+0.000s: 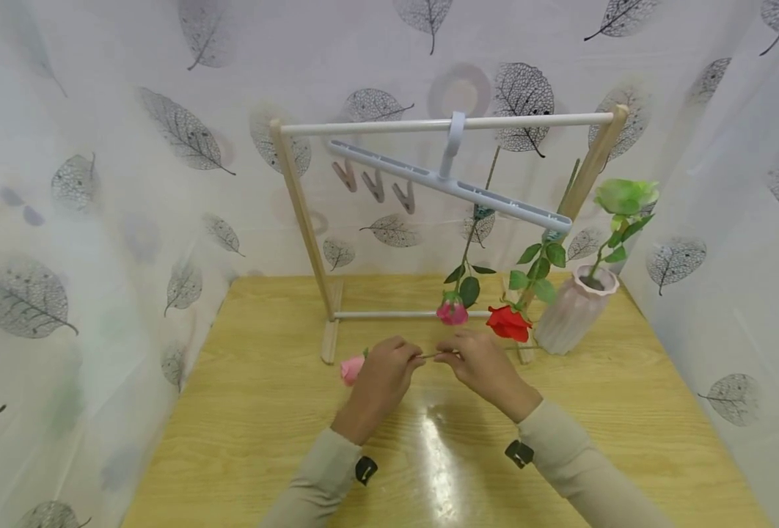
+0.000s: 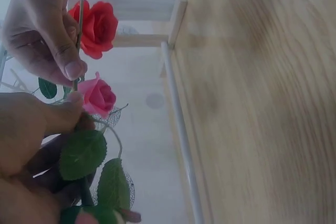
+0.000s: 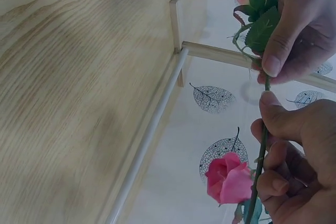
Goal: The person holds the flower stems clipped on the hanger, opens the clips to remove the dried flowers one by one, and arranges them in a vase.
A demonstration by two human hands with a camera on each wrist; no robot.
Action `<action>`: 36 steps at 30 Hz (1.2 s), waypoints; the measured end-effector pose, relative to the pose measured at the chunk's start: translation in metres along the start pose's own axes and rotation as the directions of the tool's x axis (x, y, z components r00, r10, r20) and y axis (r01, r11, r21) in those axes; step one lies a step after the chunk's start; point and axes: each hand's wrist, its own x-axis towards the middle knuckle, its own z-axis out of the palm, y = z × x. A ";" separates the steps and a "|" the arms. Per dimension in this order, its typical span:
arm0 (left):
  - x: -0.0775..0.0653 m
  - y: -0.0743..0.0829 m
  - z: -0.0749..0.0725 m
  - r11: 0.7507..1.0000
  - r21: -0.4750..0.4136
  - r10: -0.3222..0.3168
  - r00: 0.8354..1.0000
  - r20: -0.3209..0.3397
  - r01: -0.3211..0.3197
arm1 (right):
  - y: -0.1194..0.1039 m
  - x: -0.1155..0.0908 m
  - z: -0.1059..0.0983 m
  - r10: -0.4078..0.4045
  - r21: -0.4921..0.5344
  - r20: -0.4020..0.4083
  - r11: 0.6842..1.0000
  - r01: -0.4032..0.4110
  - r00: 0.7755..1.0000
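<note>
Over the bench [image 1: 264,440], before the rack [image 1: 306,227]: you have the pale pink rose [image 1: 352,369] raised and lying roughly crosswise, flower end to your left.
Left grip [image 1: 383,369]: thumb and fingers pinched on the stem [image 3: 253,195], just below the leaves [image 3: 262,29].
Right grip [image 1: 482,363]: clamped on the same stem right beside your left, thumb and forefinger pinching, other fingers curled; the bare end runs on past it.
Weight: it should feel very light, so expect a light pinch to carry it.
Stem feel: probably fairly stiff yet bendable, and thin enough to roll between your fingertips.
Where to hold: the bare stem looks best; petals and leaves would likely crease or pull loose.
Rose looks: soft pink petals, green sepals beneath, toothed green leaves near the top, a slim green stem below.
Beyond your hands: a deeper pink rose [image 1: 452,312] and a red rose [image 1: 510,323] hang head down under the pale hanger [image 1: 416,172].
</note>
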 end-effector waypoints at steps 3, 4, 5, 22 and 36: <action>0.000 0.001 -0.001 1.000 -0.005 -0.014 1.000 0.028 0.014 | -0.001 -0.002 -0.001 0.042 -0.011 0.021 0.999 -0.041 0.999; 0.000 0.001 -0.001 1.000 -0.008 -0.019 0.999 0.034 0.019 | -0.001 -0.002 -0.001 0.060 -0.011 0.032 0.998 -0.060 0.998; 0.000 0.001 -0.001 1.000 -0.007 -0.019 0.999 0.037 0.020 | -0.002 -0.002 -0.001 0.078 -0.008 0.044 0.997 -0.077 0.996; 0.001 0.006 0.005 1.000 -0.020 0.011 1.000 0.026 -0.010 | -0.008 -0.006 -0.002 0.148 -0.081 0.071 0.987 -0.142 0.986; 0.000 0.010 -0.022 0.995 -0.096 -0.034 0.999 0.016 0.035 | -0.001 -0.029 -0.017 0.119 -0.080 0.026 0.990 -0.117 0.993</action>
